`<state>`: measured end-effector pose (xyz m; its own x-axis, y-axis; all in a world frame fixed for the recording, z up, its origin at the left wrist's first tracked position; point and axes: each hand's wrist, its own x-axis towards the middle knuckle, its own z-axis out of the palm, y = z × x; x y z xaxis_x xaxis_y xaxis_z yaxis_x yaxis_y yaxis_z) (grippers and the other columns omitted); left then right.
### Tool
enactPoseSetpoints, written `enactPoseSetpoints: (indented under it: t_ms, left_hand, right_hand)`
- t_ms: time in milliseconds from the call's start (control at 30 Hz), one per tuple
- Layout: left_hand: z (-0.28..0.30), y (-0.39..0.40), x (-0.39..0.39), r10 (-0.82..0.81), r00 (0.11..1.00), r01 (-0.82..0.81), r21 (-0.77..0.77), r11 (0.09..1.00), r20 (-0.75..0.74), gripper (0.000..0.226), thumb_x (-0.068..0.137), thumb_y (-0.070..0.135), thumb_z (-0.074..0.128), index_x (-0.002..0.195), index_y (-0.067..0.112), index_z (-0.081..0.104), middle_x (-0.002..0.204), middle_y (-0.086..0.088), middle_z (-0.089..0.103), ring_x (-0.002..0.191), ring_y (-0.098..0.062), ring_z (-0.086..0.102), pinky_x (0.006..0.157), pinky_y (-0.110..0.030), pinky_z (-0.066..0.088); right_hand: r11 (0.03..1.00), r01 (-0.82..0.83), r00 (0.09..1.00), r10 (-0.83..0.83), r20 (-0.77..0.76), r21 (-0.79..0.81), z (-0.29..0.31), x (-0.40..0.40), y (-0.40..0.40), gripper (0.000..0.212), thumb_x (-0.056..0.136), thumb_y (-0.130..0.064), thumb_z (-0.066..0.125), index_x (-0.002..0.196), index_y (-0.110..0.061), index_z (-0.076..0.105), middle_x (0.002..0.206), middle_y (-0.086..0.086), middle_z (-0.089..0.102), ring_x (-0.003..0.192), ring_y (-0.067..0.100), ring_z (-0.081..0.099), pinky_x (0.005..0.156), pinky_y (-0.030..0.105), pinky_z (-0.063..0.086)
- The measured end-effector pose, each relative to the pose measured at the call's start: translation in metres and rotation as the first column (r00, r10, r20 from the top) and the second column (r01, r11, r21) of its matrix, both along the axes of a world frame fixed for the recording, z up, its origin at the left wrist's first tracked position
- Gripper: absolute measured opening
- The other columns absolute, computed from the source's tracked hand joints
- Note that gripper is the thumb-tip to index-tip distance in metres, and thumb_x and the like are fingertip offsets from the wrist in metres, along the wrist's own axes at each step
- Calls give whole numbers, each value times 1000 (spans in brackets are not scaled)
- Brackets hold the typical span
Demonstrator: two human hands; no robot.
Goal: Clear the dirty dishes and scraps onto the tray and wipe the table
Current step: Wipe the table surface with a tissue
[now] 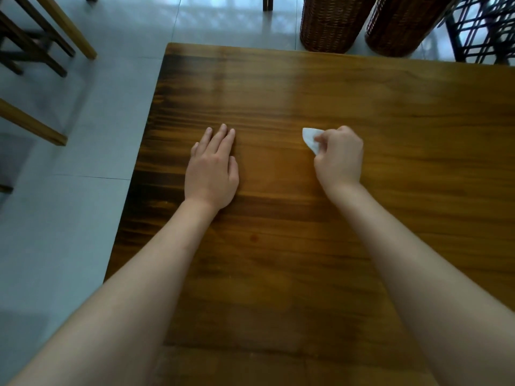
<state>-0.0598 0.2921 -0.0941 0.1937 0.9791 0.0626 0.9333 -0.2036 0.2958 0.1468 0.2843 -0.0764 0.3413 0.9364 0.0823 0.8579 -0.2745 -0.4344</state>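
Pale grey tiled floor (92,112): glossy, showing window reflections along its far stretch, grout lines visible at the left.

Wicker baskets, two: tall, round, dark brown weave. One (331,23) stands on the floor just past the far edge of the wood surface; the other (401,26) stands just beside it to the right, leaning in the wide-angle view. Tops cut off by the frame.

Black lattice rack (485,32): open criss-cross metalwork, far right corner, partly out of frame.

Wooden furniture legs (47,32): light and dark timber bars, upper left, on the floor; a further light bar (33,123) lies lower on the left edge.
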Motion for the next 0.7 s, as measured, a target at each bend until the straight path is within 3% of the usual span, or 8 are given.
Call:
enactPoseSetpoints:
  t_ms: [167,300,500,700]
  left_hand:
    - [10,-14,-1,-1,1000,0,-73,997,-9,47,99,19,37,146,17,30,153,-2,28,142,-22,19,115,-36,17]
    - [29,-58,-17,17,1000,-16,-82,996,16,42,97,20,43,139,15,43,145,-4,42,137,-22,32,114,-38,21]
    - [29,-164,-38,17,994,-34,-162,986,-106,50,93,37,42,140,20,42,148,-3,37,140,-23,26,113,-42,6]
    - [22,-192,-35,32,985,-61,-170,984,-169,59,88,42,38,142,17,39,148,-5,38,138,-27,30,111,-48,9]
  right_hand:
    - [993,-100,995,100,-14,-54,4,-26,-40,31,87,4,48,110,-5,67,100,13,61,98,28,53,81,31,41]
    - [979,-191,981,188,-41,-71,8,-51,-79,28,85,5,53,106,-5,69,96,11,61,93,25,55,77,31,46]
    - [955,-267,963,259,-75,-131,12,-76,-110,20,84,-2,63,101,-10,71,92,5,62,87,17,56,72,24,50]
    - [932,-339,941,332,-71,-130,14,-84,-123,17,86,-4,62,100,-9,72,89,4,61,83,14,54,68,22,47]
